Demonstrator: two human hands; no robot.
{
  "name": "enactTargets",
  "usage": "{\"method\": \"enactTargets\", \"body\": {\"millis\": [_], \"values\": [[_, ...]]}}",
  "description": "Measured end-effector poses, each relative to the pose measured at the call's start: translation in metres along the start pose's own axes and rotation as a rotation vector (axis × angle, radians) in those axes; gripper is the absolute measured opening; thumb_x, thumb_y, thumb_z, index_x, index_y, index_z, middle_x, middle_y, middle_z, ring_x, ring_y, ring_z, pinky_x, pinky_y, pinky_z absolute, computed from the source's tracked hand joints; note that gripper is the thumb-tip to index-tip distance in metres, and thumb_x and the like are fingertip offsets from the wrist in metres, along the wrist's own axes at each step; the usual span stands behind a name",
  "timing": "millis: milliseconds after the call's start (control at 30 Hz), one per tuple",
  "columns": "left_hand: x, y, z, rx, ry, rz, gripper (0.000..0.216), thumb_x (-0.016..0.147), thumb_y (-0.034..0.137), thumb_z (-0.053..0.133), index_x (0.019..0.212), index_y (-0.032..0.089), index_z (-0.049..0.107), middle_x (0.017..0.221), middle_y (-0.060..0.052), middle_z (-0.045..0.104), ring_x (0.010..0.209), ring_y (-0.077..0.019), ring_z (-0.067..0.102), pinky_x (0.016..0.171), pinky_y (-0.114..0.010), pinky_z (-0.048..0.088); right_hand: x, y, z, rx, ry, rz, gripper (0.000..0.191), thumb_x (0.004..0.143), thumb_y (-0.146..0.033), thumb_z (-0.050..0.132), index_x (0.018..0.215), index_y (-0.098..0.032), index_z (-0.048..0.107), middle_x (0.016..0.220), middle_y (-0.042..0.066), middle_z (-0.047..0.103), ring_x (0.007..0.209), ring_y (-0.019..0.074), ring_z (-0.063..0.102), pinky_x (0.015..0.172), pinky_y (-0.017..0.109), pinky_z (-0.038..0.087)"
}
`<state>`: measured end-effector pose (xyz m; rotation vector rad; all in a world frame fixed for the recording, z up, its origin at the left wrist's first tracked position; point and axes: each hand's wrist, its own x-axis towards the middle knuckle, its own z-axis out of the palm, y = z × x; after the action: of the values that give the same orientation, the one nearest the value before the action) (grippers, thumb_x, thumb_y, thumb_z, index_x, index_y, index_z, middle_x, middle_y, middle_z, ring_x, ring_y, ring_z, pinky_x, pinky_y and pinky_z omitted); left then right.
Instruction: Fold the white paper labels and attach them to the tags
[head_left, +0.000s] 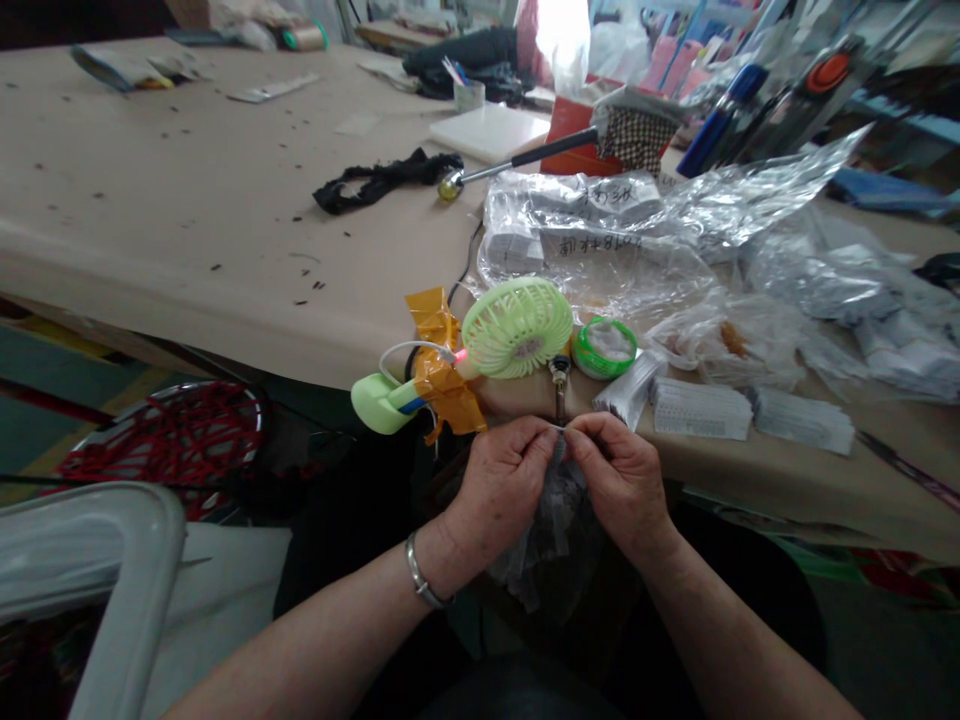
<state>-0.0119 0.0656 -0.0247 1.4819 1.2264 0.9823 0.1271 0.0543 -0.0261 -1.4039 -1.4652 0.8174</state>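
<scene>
My left hand (pixel 504 478) and my right hand (pixel 621 482) meet at the table's front edge, with thumbs and fingertips pinched together. Between them they hold a thin white strip (pixel 559 428), too small to make out fully. Just beyond the fingertips, a slim metal rod (pixel 560 398) with a dark fitting sticks out from the edge. Below the hands hangs a clear plastic bag (pixel 551 535) with pale slips in it. Stacks of printed white labels (pixel 701 408) lie to the right of my right hand.
A green fan (pixel 517 328) is fixed to the edge with brown tape (pixel 439 370). Beside it sit a green-rimmed round tub (pixel 604 347) and crumpled clear bags (pixel 600 250). Farther back lie a black-handled tool (pixel 525 160) and black cloth (pixel 382 182). A red-corded seat (pixel 165 440) stands lower left.
</scene>
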Motion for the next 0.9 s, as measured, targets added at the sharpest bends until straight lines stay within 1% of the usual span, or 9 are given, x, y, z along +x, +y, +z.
{"method": "enactTargets", "body": {"millis": [133,300,433,500,567,633,733,800,900], "values": [[-0.004,0.004,-0.001,-0.040,-0.024,-0.016,0.021,0.085,0.024,0.051,0.074,0.017,0.067,0.066,0.001,0.062,0.063,-0.0109,0.055,0.061,-0.019,0.041,-0.005,0.001,0.000,0.038,-0.012,0.024,0.012,0.084,-0.028,0.057,0.077,-0.018,0.061,0.066,-0.002,0.058,0.062,0.0111,0.054,0.060,0.023,0.044],[-0.021,-0.002,-0.005,-0.053,-0.104,-0.066,0.023,0.087,0.027,0.050,0.076,0.018,0.068,0.068,0.000,0.064,0.063,-0.0118,0.056,0.060,-0.020,0.042,-0.026,-0.006,-0.017,-0.041,-0.149,0.017,0.009,0.086,-0.027,0.056,0.088,-0.020,0.062,0.069,-0.002,0.063,0.061,0.0114,0.058,0.056,0.021,0.046],[-0.028,-0.021,-0.007,0.001,-0.115,-0.104,0.024,0.087,0.028,0.049,0.078,0.019,0.070,0.074,-0.002,0.069,0.070,-0.0154,0.062,0.067,-0.023,0.047,-0.015,-0.019,-0.045,-0.320,-0.079,-0.340,0.008,0.087,-0.018,0.054,0.085,-0.021,0.060,0.073,0.000,0.062,0.066,0.0123,0.059,0.061,0.023,0.048],[-0.027,-0.029,-0.007,0.043,-0.089,-0.110,0.022,0.083,0.025,0.053,0.095,0.022,0.071,0.097,-0.004,0.072,0.091,-0.0201,0.064,0.083,-0.028,0.047,0.005,-0.024,-0.057,-0.497,0.039,-0.540,0.012,0.086,-0.016,0.053,0.093,-0.021,0.061,0.088,0.005,0.064,0.083,0.0173,0.061,0.075,0.030,0.050],[-0.026,-0.034,-0.007,0.078,-0.037,-0.120,0.024,0.080,0.024,0.056,0.099,0.023,0.071,0.104,-0.005,0.072,0.099,-0.0224,0.064,0.090,-0.032,0.046,0.029,-0.026,-0.065,-0.707,0.127,-0.649,0.021,0.086,-0.020,0.054,0.106,-0.021,0.062,0.106,0.009,0.063,0.106,0.0249,0.055,0.094,0.043,0.045],[-0.027,-0.036,-0.007,0.087,-0.036,-0.123,0.022,0.079,0.024,0.056,0.095,0.023,0.072,0.100,-0.005,0.073,0.096,-0.0224,0.065,0.088,-0.032,0.047,0.049,-0.024,-0.066,-0.890,0.141,-0.635,0.029,0.087,-0.028,0.055,0.115,-0.020,0.060,0.121,0.012,0.058,0.120,0.0309,0.046,0.101,0.050,0.037],[-0.031,-0.034,-0.006,0.085,-0.069,-0.127,0.018,0.078,0.023,0.055,0.085,0.023,0.072,0.089,-0.004,0.074,0.085,-0.0210,0.067,0.080,-0.030,0.050,0.065,-0.019,-0.062,-1.021,0.066,-0.562,0.029,0.087,-0.032,0.056,0.112,-0.020,0.062,0.128,0.011,0.057,0.125,0.0349,0.042,0.103,0.054,0.033],[-0.033,-0.033,-0.006,0.094,-0.070,-0.142,0.017,0.077,0.022,0.055,0.082,0.022,0.071,0.084,-0.004,0.074,0.081,-0.0205,0.067,0.076,-0.030,0.050,0.066,-0.016,-0.062,-0.991,0.027,-0.554,0.025,0.087,-0.030,0.054,0.107,-0.019,0.064,0.127,0.011,0.057,0.124,0.0340,0.043,0.103,0.054,0.034],[-0.036,-0.034,-0.003,0.101,-0.077,-0.165,0.016,0.077,0.022,0.056,0.081,0.021,0.071,0.080,-0.004,0.073,0.078,-0.0202,0.067,0.075,-0.029,0.050,0.055,-0.009,-0.068,-0.778,0.091,-0.584,0.016,0.089,-0.025,0.051,0.097,-0.019,0.063,0.114,0.010,0.062,0.116,0.0268,0.050,0.100,0.046,0.040]]}}
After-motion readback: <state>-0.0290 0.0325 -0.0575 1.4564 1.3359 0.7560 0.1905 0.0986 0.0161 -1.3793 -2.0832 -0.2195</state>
